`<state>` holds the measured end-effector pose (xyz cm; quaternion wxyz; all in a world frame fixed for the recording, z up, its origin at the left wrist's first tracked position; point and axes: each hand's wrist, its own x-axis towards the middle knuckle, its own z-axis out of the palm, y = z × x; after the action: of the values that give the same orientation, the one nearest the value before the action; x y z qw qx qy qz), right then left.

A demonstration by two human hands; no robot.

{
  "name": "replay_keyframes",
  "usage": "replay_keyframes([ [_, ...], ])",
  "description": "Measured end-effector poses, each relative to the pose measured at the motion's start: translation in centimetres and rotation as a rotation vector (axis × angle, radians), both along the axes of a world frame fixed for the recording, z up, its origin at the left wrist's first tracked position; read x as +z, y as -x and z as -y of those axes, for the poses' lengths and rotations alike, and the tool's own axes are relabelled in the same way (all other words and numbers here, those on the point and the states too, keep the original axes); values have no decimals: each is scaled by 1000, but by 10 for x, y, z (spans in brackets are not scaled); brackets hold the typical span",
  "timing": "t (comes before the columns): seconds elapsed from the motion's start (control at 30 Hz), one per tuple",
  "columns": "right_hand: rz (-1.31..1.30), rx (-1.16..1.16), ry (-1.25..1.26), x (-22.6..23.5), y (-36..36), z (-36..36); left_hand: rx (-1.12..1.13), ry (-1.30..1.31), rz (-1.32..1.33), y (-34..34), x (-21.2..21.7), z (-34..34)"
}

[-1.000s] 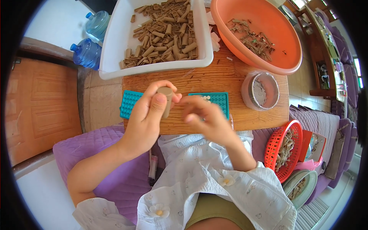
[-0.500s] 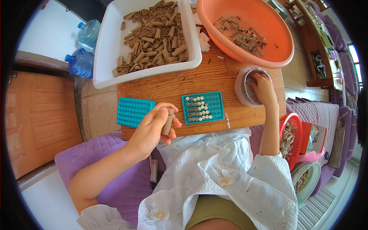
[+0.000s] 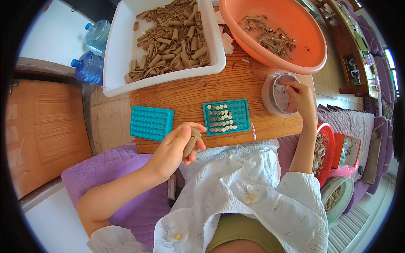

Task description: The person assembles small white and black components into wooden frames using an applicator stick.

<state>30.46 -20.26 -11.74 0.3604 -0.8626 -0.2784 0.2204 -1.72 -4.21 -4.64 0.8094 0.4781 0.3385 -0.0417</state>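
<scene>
My left hand (image 3: 175, 147), in front of the table's near edge, is closed around a tan plastic casing (image 3: 192, 143), held tilted. My right hand (image 3: 303, 99) is at the right rim of a round whitish tub (image 3: 268, 98), thumb and fingertips pinched together over its opening. Whatever sits between those fingertips is too small to make out. Between the hands lies a teal tray (image 3: 241, 110) with rows of small round pieces, some white, some dark, in its left part. A second teal tray (image 3: 151, 122) of hollow cells lies left of it.
A white bin (image 3: 220, 69) heaped with tan casings (image 3: 177, 46) stands at the back left. An orange basin (image 3: 308, 36) with brown scraps sits back right. A red basket (image 3: 327, 156) and a pale green basin (image 3: 344, 198) are at my right. Blue water jugs (image 3: 88, 67) stand far left.
My right hand has come up out of the tub toward its right rim, its fingertips now pinched. My left hand, with the casing, has shifted slightly right and down and tilted the casing more.
</scene>
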Motion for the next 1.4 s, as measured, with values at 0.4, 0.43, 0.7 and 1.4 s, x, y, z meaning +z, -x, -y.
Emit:
replay_keyframes([
  [0.4,-449,-80,-396,14,26,6,84,296,-73,-5,5,-6],
  [0.43,-463,-59,-445,15,36,1,7,307,-43,-3,5,-7],
  [0.7,-747,220,-729,33,148,-52,77,258,-4,-3,6,-2],
  [1.4,-574,229,-847,27,203,-67,204,388,2,-1,6,-5],
])
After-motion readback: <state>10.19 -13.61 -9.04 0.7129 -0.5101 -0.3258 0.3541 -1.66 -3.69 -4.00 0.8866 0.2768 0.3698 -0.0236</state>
